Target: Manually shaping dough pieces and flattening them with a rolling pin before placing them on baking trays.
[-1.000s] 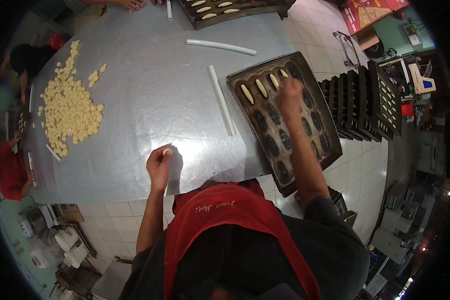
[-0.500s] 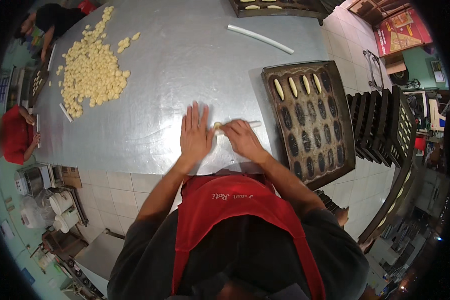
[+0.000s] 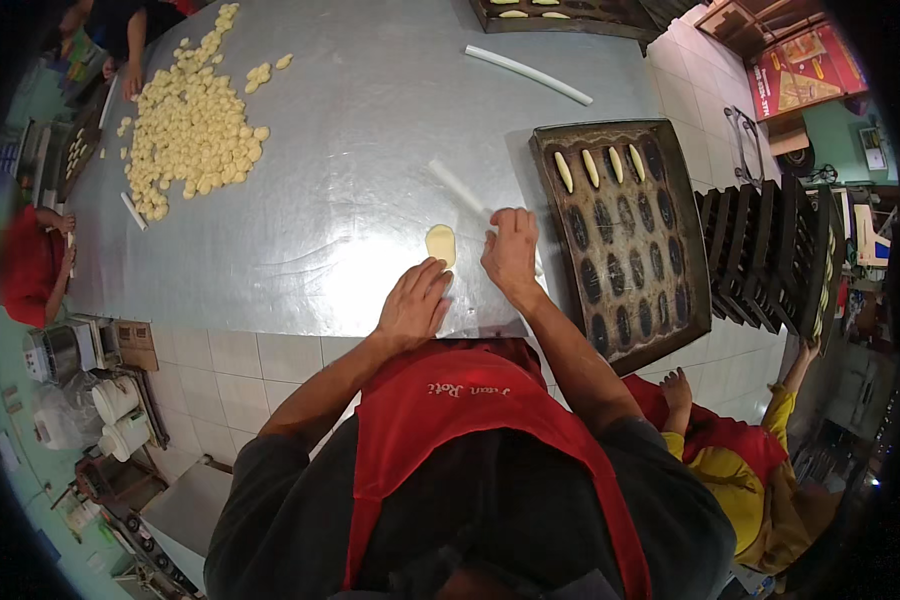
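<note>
A flattened oval of pale dough [image 3: 440,242] lies on the metal table in front of me. My left hand [image 3: 416,302] rests at its near edge, fingers stretched out and tips touching the dough. To the right of the dough, my right hand [image 3: 513,248] is closed around a thin white rolling pin [image 3: 457,185]. The pin slants from upper left to lower right, blurred by motion, and is partly hidden by the hand.
A dark moulded tray [image 3: 622,345] with several dough strips stands at right. Another white rod [image 3: 528,75] lies beyond. Dough balls [image 3: 195,130] are heaped at far left. Co-workers stand at the left edge; a person in yellow sleeves [image 3: 727,490] is behind me at right, near stacked trays [image 3: 760,260].
The dough piece now shows as a flat oval. My right hand moved right and swung the rolling pin off it; my left hand shifted down to its near edge. A yellow-sleeved person appeared at right.
</note>
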`<state>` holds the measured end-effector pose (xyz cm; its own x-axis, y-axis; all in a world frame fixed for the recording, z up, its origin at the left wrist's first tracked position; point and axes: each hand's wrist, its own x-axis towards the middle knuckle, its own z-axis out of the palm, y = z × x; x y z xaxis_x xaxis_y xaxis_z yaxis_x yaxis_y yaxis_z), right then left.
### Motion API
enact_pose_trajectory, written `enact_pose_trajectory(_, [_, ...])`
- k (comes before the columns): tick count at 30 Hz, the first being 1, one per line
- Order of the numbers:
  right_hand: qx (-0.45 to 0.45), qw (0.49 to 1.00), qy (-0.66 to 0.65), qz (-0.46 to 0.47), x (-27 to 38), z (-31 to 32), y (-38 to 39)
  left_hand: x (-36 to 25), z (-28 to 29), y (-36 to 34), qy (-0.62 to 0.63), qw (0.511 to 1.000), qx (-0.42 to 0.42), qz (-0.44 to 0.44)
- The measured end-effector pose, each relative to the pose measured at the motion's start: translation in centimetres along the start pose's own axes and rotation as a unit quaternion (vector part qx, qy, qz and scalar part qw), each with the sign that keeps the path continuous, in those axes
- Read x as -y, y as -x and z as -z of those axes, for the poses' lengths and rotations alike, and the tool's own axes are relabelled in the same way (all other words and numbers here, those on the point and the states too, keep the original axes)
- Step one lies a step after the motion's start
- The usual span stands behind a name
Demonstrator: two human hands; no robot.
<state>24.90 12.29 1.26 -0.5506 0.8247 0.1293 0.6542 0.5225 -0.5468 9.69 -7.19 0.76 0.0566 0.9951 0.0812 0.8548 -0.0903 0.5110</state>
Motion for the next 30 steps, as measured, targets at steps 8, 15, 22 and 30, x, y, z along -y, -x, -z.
enact_pose_trajectory(8, [0.013,0.955,0.093,0.28,2.4,-0.9,5.2,0.4,0.4,-1.3,0.015,0.995,-0.074,0.061])
enact_pose_trajectory(15, [0.288,0.947,0.125,0.072,7.6,-2.9,-3.6,-0.3,3.7,-1.1,0.06,0.989,-0.106,0.078])
enact_pose_trajectory(22, [0.117,0.975,0.112,0.153,9.3,-4.7,5.3,15.8,9.9,2.9,0.013,0.927,-0.27,0.259])
enact_pose_trajectory(30, [0.021,0.99,0.069,0.119,9.1,-6.6,-4.6,34.2,20.2,-1.6,-0.166,0.874,-0.305,0.341])
